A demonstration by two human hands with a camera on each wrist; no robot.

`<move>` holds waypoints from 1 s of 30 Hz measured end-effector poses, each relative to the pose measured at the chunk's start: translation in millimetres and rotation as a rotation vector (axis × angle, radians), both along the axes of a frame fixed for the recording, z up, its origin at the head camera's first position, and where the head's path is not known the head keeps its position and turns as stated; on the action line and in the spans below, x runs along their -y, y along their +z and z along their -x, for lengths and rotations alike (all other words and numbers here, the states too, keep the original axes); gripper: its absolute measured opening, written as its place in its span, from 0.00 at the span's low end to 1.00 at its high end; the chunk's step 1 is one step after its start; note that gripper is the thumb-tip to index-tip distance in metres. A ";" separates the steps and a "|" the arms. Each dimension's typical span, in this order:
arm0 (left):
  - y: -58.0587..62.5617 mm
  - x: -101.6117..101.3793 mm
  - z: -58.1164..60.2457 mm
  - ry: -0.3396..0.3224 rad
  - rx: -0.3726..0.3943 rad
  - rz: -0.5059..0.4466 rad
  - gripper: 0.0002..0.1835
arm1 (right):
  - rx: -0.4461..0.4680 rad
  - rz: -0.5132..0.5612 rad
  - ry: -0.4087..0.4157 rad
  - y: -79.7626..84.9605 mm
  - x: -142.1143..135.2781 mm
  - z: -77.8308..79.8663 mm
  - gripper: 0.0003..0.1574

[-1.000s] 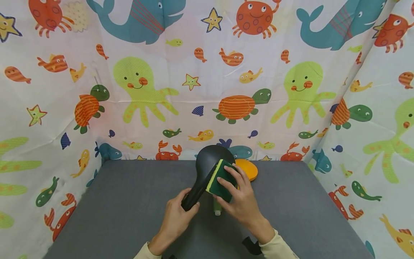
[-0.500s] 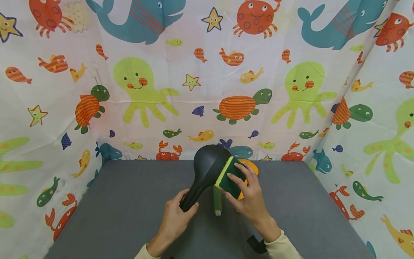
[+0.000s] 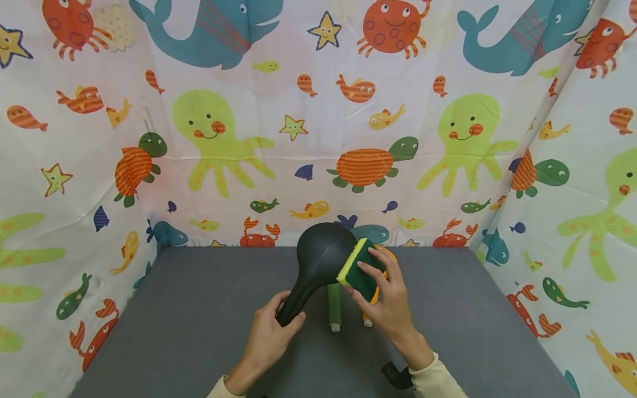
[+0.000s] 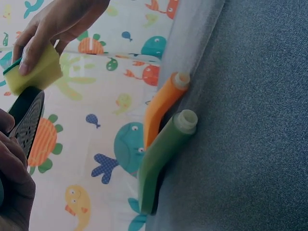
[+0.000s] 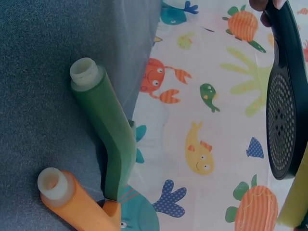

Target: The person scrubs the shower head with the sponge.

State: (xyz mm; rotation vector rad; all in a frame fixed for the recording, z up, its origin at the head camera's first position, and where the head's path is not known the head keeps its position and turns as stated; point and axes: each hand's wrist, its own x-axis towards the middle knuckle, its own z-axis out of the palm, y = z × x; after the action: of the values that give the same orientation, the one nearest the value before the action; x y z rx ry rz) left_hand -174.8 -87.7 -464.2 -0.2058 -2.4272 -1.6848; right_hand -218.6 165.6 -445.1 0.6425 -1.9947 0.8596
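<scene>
My left hand grips the handle of a black hand-held shower head, raised above the table with its smooth back upward. Its perforated spray face shows in the right wrist view. In my right hand is a sponge, yellow foam on one side and dark green scouring layer on the other. Fingers and thumb pinch it, foam facing the shower head, right at the head's right edge.
On the grey table, a green shower head and an orange shower head lie beyond the hands, handles toward me. A black curved piece is near the right sleeve. Printed curtains stand behind and at the sides.
The right hand has moved the sponge rightward, from over the shower head's neck to its right edge. The black shower head has shifted slightly left; the left hand keeps its grip.
</scene>
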 end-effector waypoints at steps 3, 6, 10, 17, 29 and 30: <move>-1.0 0.0 0.9 -0.010 0.007 0.010 0.23 | -0.008 -0.005 -0.010 -0.2 1.1 -1.3 0.30; -1.5 0.4 1.6 -0.041 0.032 -0.002 0.24 | -0.011 -0.004 -0.009 -0.8 1.9 -2.4 0.30; -1.3 0.8 2.3 -0.107 0.096 -0.071 0.25 | 0.001 -0.019 -0.008 -2.0 3.6 -4.7 0.30; -0.6 -2.9 2.7 -0.055 0.053 -0.038 0.24 | -0.013 -0.058 -0.023 0.8 11.8 -8.1 0.31; 6.4 -12.5 2.7 -0.153 0.116 -0.295 0.15 | -0.073 -0.132 -0.015 2.0 30.4 -14.6 0.29; 6.9 -13.2 2.7 -0.153 0.120 -0.303 0.15 | -0.079 -0.137 -0.012 1.6 31.9 -15.1 0.28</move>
State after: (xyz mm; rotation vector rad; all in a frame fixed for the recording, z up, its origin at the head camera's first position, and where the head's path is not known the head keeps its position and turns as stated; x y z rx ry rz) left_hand -177.4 -74.6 -457.3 -0.2593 -2.2444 -2.1630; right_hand -203.5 133.7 -443.5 0.7302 -1.9964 0.6845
